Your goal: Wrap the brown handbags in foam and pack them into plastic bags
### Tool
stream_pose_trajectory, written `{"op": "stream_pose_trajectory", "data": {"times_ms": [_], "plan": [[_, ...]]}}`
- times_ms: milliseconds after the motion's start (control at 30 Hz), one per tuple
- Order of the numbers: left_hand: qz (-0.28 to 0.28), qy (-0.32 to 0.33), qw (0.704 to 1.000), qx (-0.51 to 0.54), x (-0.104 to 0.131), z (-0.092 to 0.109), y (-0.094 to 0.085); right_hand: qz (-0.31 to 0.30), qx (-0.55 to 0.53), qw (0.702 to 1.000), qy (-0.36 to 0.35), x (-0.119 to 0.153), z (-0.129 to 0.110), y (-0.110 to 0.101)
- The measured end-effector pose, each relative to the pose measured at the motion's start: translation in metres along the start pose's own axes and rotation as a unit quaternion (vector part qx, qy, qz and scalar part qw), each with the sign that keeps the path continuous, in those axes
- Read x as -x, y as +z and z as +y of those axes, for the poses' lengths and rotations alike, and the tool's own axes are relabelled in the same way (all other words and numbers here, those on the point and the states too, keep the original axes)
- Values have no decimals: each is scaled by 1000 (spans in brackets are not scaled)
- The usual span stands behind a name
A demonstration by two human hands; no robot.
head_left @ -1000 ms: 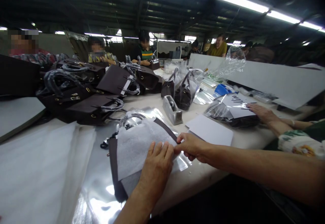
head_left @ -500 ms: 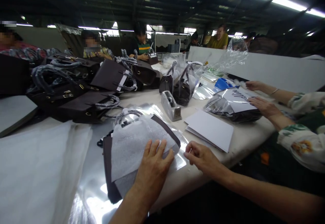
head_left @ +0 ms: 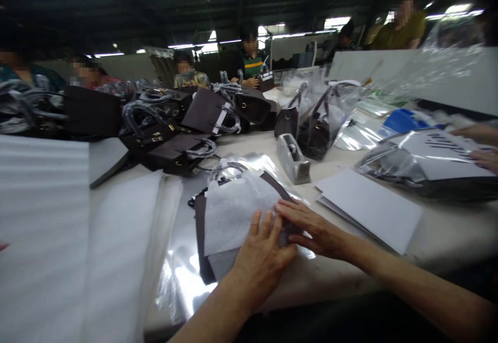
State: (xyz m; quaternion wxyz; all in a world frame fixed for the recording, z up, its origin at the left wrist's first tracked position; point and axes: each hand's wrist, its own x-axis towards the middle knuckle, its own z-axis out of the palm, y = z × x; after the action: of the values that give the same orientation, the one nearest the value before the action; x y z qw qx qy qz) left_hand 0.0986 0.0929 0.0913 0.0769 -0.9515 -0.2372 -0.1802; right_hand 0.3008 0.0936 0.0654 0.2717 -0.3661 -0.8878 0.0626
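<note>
While a dark handbag (head_left: 222, 261) lies near the table's (head_left: 439, 234) front edge, white sheet on top, the left hand (head_left: 264, 255) presses it, fingers spread; the right (head_left: 315, 229) touches its side, fingers extended (a tape dispenser (head_left: 293, 160) stands just beyond).

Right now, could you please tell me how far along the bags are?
Two bags in clear plastic look done. In hand, one bag lies on clear film, the left hand on its white sheet, the right hand at its edge. Apparently left: enclosing it, and the piled bags, bodies bare.
</note>
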Motion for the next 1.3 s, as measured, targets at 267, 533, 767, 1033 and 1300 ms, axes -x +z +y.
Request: {"op": "stream_pose_trajectory", "data": {"times_ms": [267, 533, 767, 1033, 1300], "plan": [[1, -26, 1000, -12, 15, 7, -19, -44, 89, 994, -43, 2, -3, -11], [265, -445, 856, 1, 93, 6, -24, 40, 103, 992, -63, -75, -70, -3], [266, -489, 823, 118, 103, 3, -18, -17, 73, 991, -111, -125, -80, 42], [257, -530, 754, 292, 84, -10, -44, 24, 12, 994, -107, -120, -66, 46], [261, -517, 748, 325, 76, -27, -47, 32, -77, 982, -167, -105, -64, 36]]}}
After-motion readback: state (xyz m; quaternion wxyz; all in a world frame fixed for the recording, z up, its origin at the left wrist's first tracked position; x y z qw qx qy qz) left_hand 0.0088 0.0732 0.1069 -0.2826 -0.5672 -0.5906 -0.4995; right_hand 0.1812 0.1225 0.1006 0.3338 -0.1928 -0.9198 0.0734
